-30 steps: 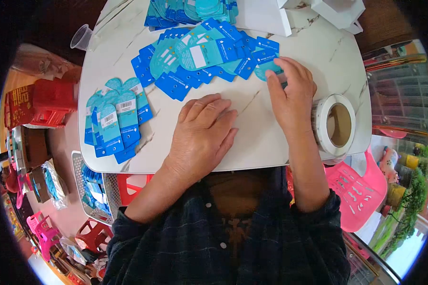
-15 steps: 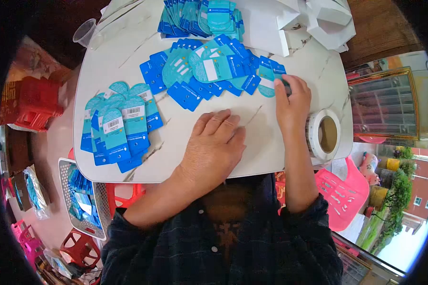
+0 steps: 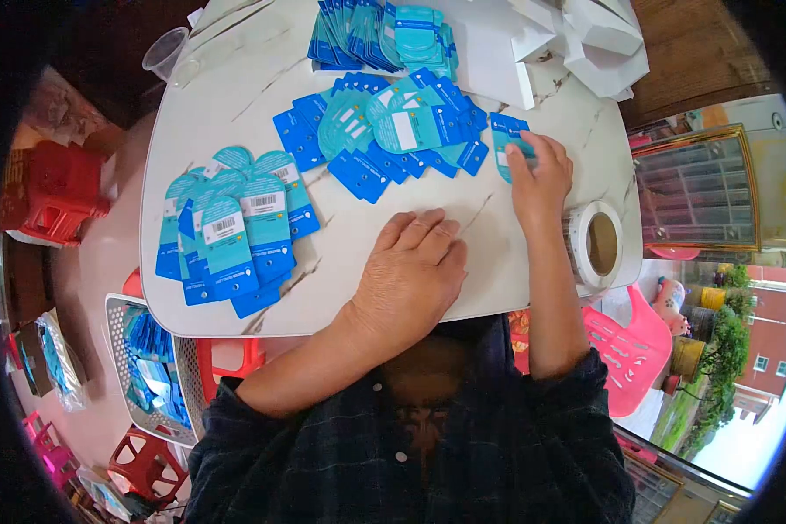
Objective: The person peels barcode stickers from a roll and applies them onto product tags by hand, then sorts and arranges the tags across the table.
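My left hand [image 3: 417,272] lies palm down near the table's front edge, fingers slightly bent and a little apart, with nothing seen in it. My right hand [image 3: 541,177] is at a blue and teal card [image 3: 502,131] on the right, its thumb and fingertips on the card's right side. Left of that card lies a spread pile of blue and teal cards [image 3: 408,131]. Another overlapping pile, with barcode labels [image 3: 265,204], sits at the table's left. A white label roll [image 3: 578,244] stands beside my right forearm.
More cards [image 3: 424,39] are stacked at the back of the marbled table [image 3: 341,293]. White boxes [image 3: 594,35] stand at the back right and a clear cup [image 3: 165,54] at the back left. A grey basket [image 3: 189,375] of cards is below left; a pink chair [image 3: 624,349] is at the right.
The card at my right hand now lies apart from the middle pile, slightly turned, with my fingers over more of it. The view has shifted, so the table's things appear elsewhere in frame.
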Demonstrator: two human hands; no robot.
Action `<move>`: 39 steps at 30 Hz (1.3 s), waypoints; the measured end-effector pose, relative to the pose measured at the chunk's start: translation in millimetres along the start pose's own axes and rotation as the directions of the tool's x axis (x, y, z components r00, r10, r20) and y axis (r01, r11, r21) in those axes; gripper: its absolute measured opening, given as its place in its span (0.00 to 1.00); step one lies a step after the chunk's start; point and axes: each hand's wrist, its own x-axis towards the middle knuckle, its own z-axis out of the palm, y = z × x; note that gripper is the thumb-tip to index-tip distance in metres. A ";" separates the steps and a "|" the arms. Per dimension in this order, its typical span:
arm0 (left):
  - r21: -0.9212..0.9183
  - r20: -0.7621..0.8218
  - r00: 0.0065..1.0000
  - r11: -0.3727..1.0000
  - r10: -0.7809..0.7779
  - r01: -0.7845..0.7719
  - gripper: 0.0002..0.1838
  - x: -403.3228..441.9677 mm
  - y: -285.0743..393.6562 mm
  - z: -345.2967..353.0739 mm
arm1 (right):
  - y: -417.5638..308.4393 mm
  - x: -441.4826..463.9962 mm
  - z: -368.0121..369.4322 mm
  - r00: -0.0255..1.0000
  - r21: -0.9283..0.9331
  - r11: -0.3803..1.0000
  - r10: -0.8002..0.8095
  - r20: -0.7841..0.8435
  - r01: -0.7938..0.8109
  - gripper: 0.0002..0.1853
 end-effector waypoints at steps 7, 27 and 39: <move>-0.032 -0.025 1.000 0.999 0.002 -0.003 0.14 0.2 -1.1 1.2 | 4.0 -16.8 -4.6 0.992 -0.048 0.991 -0.127 0.023 0.128 0.17; -0.018 -0.043 0.999 1.000 -0.007 0.006 0.13 2.6 0.1 -0.4 | -55.7 -48.0 -63.0 0.912 0.044 0.914 -0.406 0.061 0.404 0.20; -0.090 -0.045 0.999 0.996 -0.022 0.018 0.13 3.6 -4.9 0.6 | -84.3 78.1 -0.8 0.568 0.000 0.635 -0.690 0.449 0.772 0.35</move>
